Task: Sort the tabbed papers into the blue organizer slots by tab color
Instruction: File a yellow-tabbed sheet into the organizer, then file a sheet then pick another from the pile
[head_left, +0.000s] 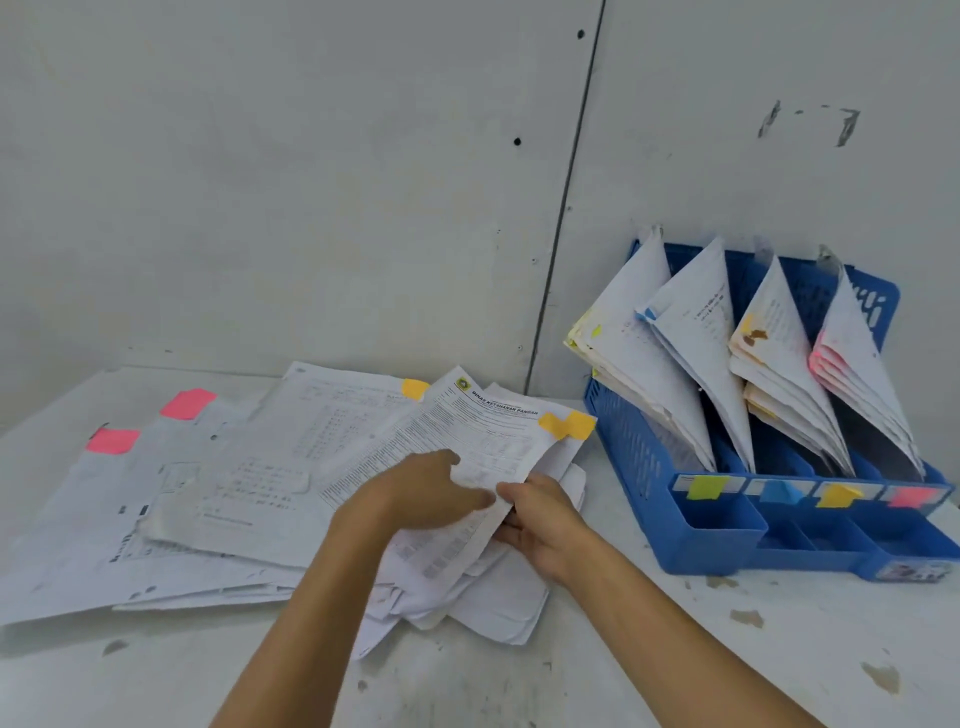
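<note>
A loose pile of printed papers (249, 499) lies spread on the white table, some with pink tabs (187, 402) and orange tabs (414, 388). On top, a printed sheet with an orange tab (567, 425) is lifted at its near edge. My left hand (415, 493) rests on this sheet and my right hand (540, 519) pinches its lower right edge from beneath. The blue organizer (717, 540) stands to the right, its four slots holding leaning papers, marked in front by green (705, 487), blue (779, 492), orange (837, 496) and pink (906, 496) labels.
A white wall rises right behind the table and organizer, with a dark vertical seam (566, 208). Small open compartments (810, 540) run along the organizer's front. The table surface (675, 649) near me shows chipped paint spots.
</note>
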